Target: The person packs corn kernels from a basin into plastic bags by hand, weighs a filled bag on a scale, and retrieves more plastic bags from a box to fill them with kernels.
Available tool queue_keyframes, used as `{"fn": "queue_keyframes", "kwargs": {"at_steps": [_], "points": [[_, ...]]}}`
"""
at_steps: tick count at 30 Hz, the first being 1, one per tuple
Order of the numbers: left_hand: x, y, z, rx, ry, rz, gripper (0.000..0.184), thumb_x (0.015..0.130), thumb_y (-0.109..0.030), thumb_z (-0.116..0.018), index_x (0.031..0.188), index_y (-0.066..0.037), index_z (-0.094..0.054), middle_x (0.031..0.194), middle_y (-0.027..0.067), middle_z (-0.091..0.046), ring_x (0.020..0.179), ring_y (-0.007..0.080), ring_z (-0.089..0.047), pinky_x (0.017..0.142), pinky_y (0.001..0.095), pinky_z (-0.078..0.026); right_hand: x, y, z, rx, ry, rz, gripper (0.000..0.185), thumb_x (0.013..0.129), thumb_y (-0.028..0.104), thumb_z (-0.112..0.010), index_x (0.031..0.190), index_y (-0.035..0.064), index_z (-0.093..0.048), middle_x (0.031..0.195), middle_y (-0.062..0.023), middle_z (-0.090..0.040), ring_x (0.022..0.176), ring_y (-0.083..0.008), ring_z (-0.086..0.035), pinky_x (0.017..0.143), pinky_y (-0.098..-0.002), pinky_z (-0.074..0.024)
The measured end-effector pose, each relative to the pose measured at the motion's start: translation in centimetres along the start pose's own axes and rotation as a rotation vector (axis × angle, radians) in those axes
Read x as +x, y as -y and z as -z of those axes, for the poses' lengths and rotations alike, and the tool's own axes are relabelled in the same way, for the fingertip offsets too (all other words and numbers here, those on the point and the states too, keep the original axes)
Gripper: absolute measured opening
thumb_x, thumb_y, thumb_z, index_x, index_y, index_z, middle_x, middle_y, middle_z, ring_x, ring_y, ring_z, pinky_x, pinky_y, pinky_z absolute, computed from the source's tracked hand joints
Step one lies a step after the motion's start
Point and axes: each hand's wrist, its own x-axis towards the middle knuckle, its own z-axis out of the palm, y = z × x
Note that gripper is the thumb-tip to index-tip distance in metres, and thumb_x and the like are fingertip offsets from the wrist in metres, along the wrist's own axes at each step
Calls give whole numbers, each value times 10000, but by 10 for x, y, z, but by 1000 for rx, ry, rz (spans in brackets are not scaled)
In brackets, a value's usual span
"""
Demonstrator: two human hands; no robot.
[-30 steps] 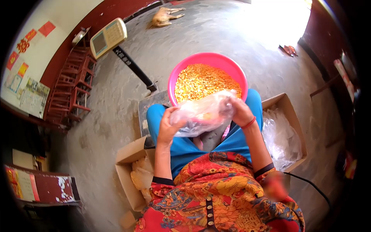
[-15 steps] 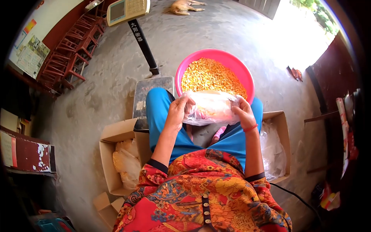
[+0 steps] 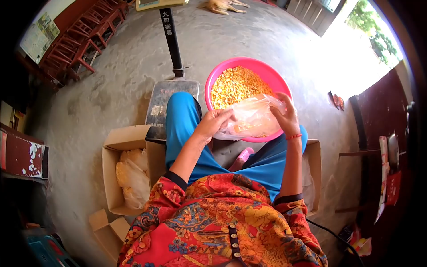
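Doorway blown out | floor glare | fisheye curvature | corners black

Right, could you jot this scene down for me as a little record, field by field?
Left hand: grip closed on the left edge of a clear plastic bag
Right hand: at the bag's right end; grip hard to judge
Basin: pink, holding orange-yellow kernels
Scale: black post, platform left of the basin
Left box: open cardboard, plastic bundles inside
Right box: cardboard, partly hidden
Dog: lying down, top of view
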Motion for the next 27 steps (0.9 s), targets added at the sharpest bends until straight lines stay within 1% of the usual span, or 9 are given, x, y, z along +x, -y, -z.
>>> {"fn": "queue_keyframes", "kwargs": {"at_steps": [4,7,10,11,13,18,22,25,27], "points": [[30,7,-5,-99,-132,0,320,929,-261,-473,813,-23,-651,501,-80,-368,440,23,-267,433,197,-213,13,82,15,-31,-81,200,199,751,-34,-557,941,3,-600,906,-130,-602,864,-266,-598,777,-310,-465],[47,4,-3,-108,-64,21,330,933,-281,-464,843,-23,-650,558,-44,-476,470,41,-384,458,189,-312,12,85,-4,172,436,198,168,799,-20,-515,944,-1,-596,841,-171,-591,792,-299,-591,703,-345,-468],[63,1,-2,-236,-54,46,344,935,-298,-447,905,-20,-646,814,65,-634,713,118,-603,652,248,-501,-4,34,-43,-206,611,154,209,885,180,-441,898,19,-574,821,-201,-578,789,-369,-572,655,-435,-444],[61,-13,-8,-304,-95,57,347,933,-305,-451,895,-21,-647,771,40,-623,638,92,-567,584,225,-476,-8,21,-43,-402,785,273,266,902,249,-411,868,39,-570,807,-220,-579,767,-388,-562,661,-452,-432],[77,-5,9,-263,-127,37,323,931,-282,-465,888,-15,-643,753,18,-611,581,66,-520,534,194,-439,-5,22,-37,-306,1039,63,318,916,294,-379,913,44,-575,799,-234,-587,772,-385,-568,689,-463,-429],[102,-2,25,40,-9,102,244,911,-207,-503,929,8,-618,820,27,-613,693,56,-554,635,190,-459,7,9,-30,-87,843,-72,360,920,319,-390,1106,56,-552,907,-247,-602,871,-396,-565,782,-455,-425],[102,-13,9,138,-21,35,226,861,-141,-574,1058,-29,-579,904,37,-594,784,65,-554,699,210,-458,11,-34,-46,-333,650,-50,433,838,343,-506,1165,58,-512,941,-228,-617,879,-384,-583,790,-448,-439],[102,-21,11,236,34,-61,412,814,-47,-601,1214,-86,-511,1029,53,-568,921,103,-552,797,250,-459,14,-47,-44,-465,995,-46,413,814,324,-523,1148,81,-526,916,-204,-629,858,-358,-598,773,-450,-447],[103,-22,10,259,143,-239,415,812,4,-552,1215,-92,-521,1034,32,-569,914,92,-549,795,239,-453,18,-41,-39,-437,956,5,392,781,279,-558,1129,100,-540,878,-172,-638,824,-340,-605,756,-438,-457]]}}
